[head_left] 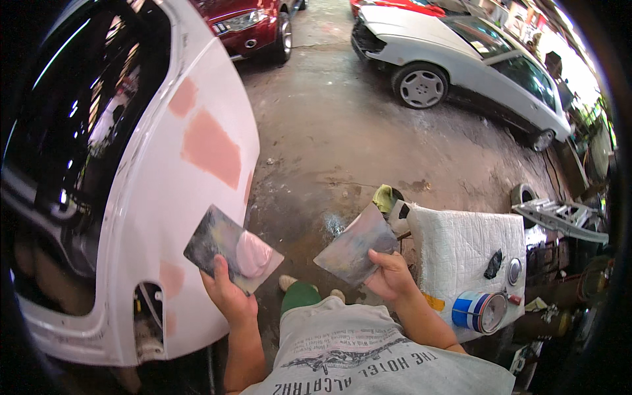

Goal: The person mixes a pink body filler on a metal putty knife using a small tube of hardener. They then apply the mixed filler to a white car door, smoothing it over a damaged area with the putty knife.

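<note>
My left hand (pixel 230 293) grips a flat grey spreader plate (pixel 216 236) by its lower edge, thumb on top. A smooth mound of pink body filler (pixel 253 255) lies on that plate's right part. My right hand (pixel 390 275) is closed on a second flat grey spreader plate (pixel 355 245), its thumb over the right corner; smears mark its face. The two plates are apart, tilted toward each other. Left of me stands a white car body panel (pixel 197 217) with pink filler patches (pixel 212 150), close to the left plate but seemingly not touched by it.
A padded white stand (pixel 454 250) at my right bears a blue-and-white can (pixel 479 312), a round lid (pixel 515 270) and a black scrap (pixel 493 263). Farther off are a white car (pixel 461 72), a dark red car (pixel 253 29) and an aluminium ladder (pixel 559 217) beside a tyre.
</note>
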Demonstrator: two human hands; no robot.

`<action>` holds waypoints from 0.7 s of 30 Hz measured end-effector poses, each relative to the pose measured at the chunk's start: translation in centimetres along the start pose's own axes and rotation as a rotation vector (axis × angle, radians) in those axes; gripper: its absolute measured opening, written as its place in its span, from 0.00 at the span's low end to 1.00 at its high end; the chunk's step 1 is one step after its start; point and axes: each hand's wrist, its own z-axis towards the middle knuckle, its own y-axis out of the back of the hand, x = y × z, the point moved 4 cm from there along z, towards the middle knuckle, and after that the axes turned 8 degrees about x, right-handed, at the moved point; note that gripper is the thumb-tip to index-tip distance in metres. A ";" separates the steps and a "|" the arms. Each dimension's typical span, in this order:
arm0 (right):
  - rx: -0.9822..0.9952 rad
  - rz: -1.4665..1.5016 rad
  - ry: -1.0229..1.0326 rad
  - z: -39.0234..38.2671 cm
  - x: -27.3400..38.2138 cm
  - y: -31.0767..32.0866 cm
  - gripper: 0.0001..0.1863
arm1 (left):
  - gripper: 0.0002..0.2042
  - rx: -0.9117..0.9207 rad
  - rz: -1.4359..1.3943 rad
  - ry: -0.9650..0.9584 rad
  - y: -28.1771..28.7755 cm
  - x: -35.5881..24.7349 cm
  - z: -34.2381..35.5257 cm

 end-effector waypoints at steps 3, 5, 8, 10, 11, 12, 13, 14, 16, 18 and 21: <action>0.016 0.139 -0.008 2.8 1.5 -0.6 0.27 | 0.24 -0.014 0.022 0.138 0.0 3.6 2.2; 0.031 0.176 -0.027 4.9 2.6 -0.5 0.28 | 0.23 -0.013 0.026 0.196 -0.7 5.7 4.5; 0.003 0.093 -0.032 9.1 3.9 -0.6 0.30 | 0.22 -0.005 0.005 0.241 -1.8 7.7 8.7; 0.054 0.127 -0.006 12.3 4.8 -0.8 0.36 | 0.21 -0.022 -0.032 0.274 -2.0 9.3 12.0; 0.092 0.146 -0.006 14.2 5.2 -1.4 0.40 | 0.21 -0.009 -0.043 0.248 -2.6 9.6 13.9; 0.101 0.139 -0.010 16.2 5.5 -2.0 0.43 | 0.21 -0.019 -0.047 0.278 -2.7 9.9 15.7; 0.109 0.129 -0.009 17.9 5.9 -2.5 0.47 | 0.21 0.028 -0.084 0.284 -3.7 9.5 17.4; 0.117 0.116 -0.011 19.8 6.2 -3.1 0.51 | 0.21 0.071 -0.123 0.289 -4.5 9.1 19.1; 0.090 0.103 -0.027 24.0 6.8 -4.1 0.54 | 0.20 0.107 -0.123 0.235 -5.2 8.2 22.5; 0.135 0.091 -0.039 28.4 7.5 -5.6 0.55 | 0.20 0.117 -0.119 0.194 -5.5 7.3 25.7; 0.110 0.151 -0.048 33.8 8.4 -6.6 0.54 | 0.19 0.047 -0.145 0.215 -4.6 7.7 29.4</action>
